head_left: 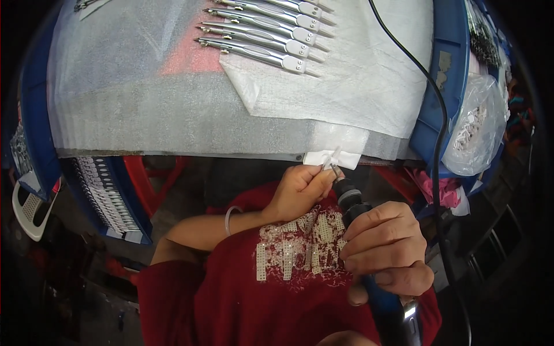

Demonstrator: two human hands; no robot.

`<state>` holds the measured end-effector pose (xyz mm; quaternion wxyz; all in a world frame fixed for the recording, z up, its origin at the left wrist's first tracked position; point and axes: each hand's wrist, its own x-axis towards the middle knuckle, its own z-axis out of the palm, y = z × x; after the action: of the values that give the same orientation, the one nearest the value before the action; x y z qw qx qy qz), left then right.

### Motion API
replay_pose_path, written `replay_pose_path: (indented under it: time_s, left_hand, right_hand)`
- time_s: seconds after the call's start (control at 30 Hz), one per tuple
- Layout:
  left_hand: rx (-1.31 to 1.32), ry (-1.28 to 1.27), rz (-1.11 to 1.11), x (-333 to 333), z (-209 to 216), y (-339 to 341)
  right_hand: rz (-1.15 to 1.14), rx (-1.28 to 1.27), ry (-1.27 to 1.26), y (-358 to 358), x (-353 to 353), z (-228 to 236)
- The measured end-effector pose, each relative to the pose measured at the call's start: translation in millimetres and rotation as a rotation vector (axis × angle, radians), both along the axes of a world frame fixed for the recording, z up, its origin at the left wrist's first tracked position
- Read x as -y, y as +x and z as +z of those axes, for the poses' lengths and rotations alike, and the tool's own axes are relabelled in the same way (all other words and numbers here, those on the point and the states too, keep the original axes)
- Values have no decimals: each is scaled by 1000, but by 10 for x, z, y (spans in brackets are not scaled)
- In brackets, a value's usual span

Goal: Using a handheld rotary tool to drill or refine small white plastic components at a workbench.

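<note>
- The fingers of my left hand [303, 185] were pinched together on a small, slender, pale-grey piece [334, 155], though much of it was hidden and I couldn't tell its full shape.
- That piece lay at the near edge of the surface [173, 130], which was covered in grey foam sheeting, its far end over a folded white pad [350, 160].
- The fingers of my right hand [386, 245] were wrapped round a thick, cylindrical black-and-blue power tool [382, 303], its narrow metal tip aimed in beside my left thumb; whether tip and piece touched, I couldn't tell.
- I judged the piece light, stiff and probably slick, easy to twist out of a loose pinch; the sides suited my thumb and forefinger best, clear of the tip.
- The tool looked much the heavier, rigid and likely front-light, so the thick body was the place to hold it, with the narrow nose left free.
- Beyond my hands, slim silver metal compass-like instruments [254, 53] lay in a slanted row, partly on a thin white sheet [369, 86].
- A black cable [443, 130] hung down on my right.
</note>
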<state>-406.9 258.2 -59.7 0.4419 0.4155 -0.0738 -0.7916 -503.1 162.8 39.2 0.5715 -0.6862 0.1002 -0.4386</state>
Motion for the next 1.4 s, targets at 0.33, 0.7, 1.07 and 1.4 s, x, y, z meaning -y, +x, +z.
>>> replay_pose_path:
  time_s: [0.33,0.7,1.07,1.4]
  left_hand:
    - [72,3,29,-44,-49,-56]
    - [32,12,26,-30,-10,-30]
    - [45,20,-31,20,47,10]
    - [28,9,-8,10,23,12]
  right_hand:
    - [132,-122,-74,-20,126,22]
    - [44,-153,-141,-111,63,59]
    - [71,-129,-132,-167,95,85]
    - [-23,0,-29,-120,23,23]
